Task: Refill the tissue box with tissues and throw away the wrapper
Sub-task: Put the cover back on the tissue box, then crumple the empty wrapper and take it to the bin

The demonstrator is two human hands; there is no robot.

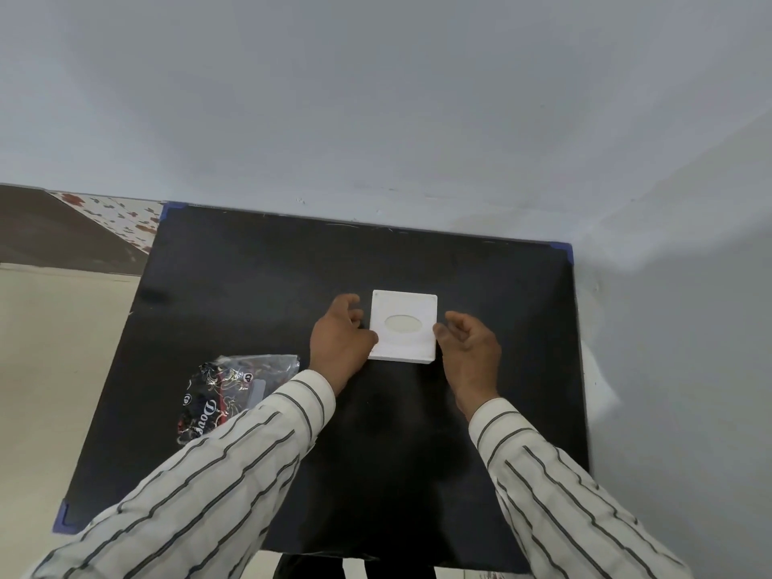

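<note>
Nearest me on the black counter lies the crumpled wrapper. Beyond it, my left hand touches the white tissue box; my right hand hovers open beside it. I'd square the lid evenly, then bin the wrapper.

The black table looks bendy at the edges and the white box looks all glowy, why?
In the head view, the wide-angle lens bows the black table's edges; the white tissue box is so bright against the dark top that its detail washes out; soft shadows fall near both hands; the wrapper shows small shiny glints.
</note>
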